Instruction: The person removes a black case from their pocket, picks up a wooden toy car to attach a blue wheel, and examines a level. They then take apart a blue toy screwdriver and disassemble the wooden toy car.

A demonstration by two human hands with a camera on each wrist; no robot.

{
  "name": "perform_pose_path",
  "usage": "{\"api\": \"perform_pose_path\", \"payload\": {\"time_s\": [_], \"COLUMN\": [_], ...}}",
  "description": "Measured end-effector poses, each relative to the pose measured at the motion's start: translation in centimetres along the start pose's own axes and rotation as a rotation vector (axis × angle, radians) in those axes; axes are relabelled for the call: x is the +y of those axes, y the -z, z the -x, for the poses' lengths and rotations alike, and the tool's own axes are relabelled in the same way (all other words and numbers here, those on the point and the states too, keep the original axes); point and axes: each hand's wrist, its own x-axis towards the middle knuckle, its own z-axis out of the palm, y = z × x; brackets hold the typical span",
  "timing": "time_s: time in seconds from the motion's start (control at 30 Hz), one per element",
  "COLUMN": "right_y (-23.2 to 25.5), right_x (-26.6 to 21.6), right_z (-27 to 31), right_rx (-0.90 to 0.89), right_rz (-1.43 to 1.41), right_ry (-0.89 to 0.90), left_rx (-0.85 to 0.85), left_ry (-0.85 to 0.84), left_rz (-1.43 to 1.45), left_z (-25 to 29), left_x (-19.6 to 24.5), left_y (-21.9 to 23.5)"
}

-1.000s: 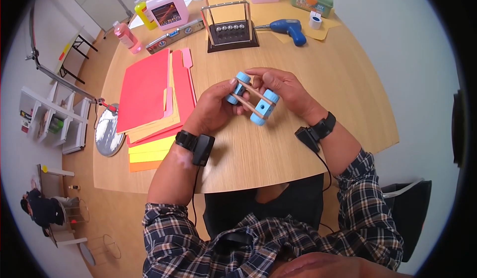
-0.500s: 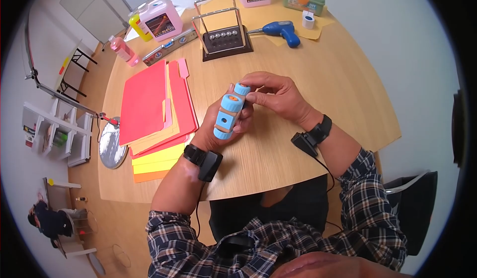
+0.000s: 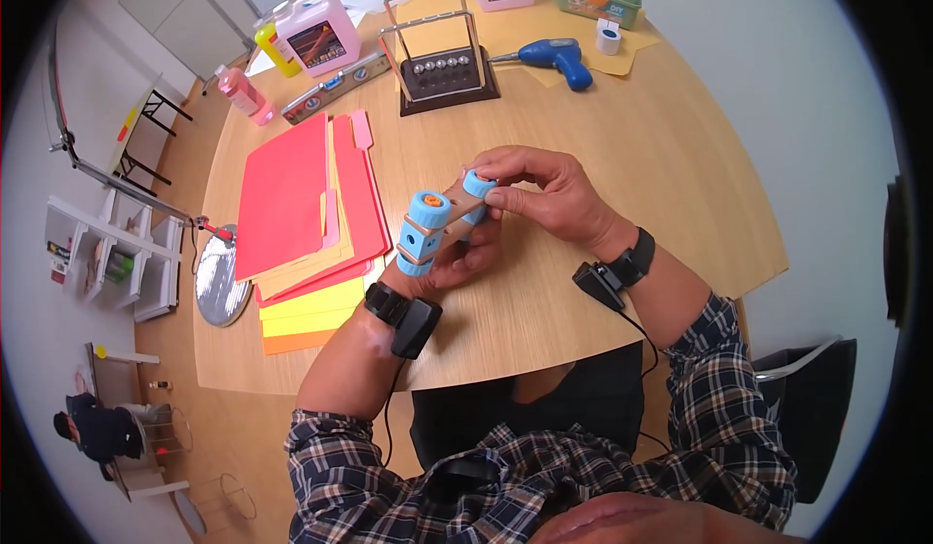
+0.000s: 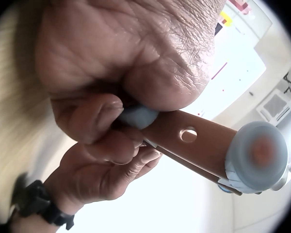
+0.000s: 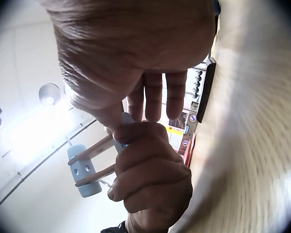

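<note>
A toy construction piece has two blue ridged rods joined by flat brown strips [image 4: 203, 141] with holes. My left hand [image 3: 459, 270] grips the rod farther from me, its fingers curled round it from below. The nearer blue rod [image 3: 421, 245] sticks out free to the left, an orange plug in its top end. Thumb and forefinger of my right hand [image 3: 559, 194] pinch the top end of the held rod [image 3: 477, 183]. In the right wrist view, the other right fingers [image 5: 153, 99] extend past it. My left fingers hide much of the held rod.
Red and yellow folders [image 3: 284, 194] lie to the left. Behind the hands stand a Newton's cradle [image 3: 447, 92], a spirit level [image 3: 335, 87], a blue toy drill [image 3: 556, 58] and a tape roll [image 3: 608, 38]. Farther back are pink jugs [image 3: 316, 34] and a green toolbox [image 3: 600, 0].
The toy piece has been turned so its rods stand more upright, and its free rod has swung to the left. My right hand has moved from beside the piece to pinch the held rod's top.
</note>
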Motion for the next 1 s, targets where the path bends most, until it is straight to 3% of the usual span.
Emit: {"api": "perform_pose_path", "payload": {"time_s": [0.17, 0.2, 0.27, 0.47, 0.6, 0.67, 0.9, 1.0], "right_y": [-0.2, -0.4, -0.6, -1.2, -1.3, -1.2, -1.2, -0.8], "right_x": [0.1, 0.2, 0.3, 0.1, 0.0, -0.1, -0.2, -0.2], "right_z": [0.1, 0.1, 0.2, 0.2, 0.1, 0.1, 0.2, 0.1], "right_rx": [-0.011, 0.007, 0.026, 0.054, 0.061, 0.064, 0.104, 0.105], "right_rz": [-0.004, -0.01, -0.017, -0.042, -0.052, -0.044, -0.025, 0.008], "right_ry": [0.015, 0.017, 0.02, 0.018, 0.031, 0.039, 0.008, -0.046], "left_rx": [-0.158, -0.157, 0.017, -0.029, -0.103, 0.276, 0.336, 0.247], "left_ry": [0.035, 0.035, 0.045, 0.024, 0.02, -0.133, -0.363, -0.509], "left_rz": [0.013, 0.014, -0.016, -0.224, -0.218, -0.541, -0.694, -0.741], "left_z": [0.1, 0.1, 0.0, 0.7, -0.2, -0.2, -0.6, -1.0], "left_x": [0.3, 0.4, 0.7, 1.9, 2.0, 1.5, 0.9, 0.6], "left_y": [1.0, 0.8, 0.2, -1.3, -1.1, -2.3, -2.4, -1.8]}}
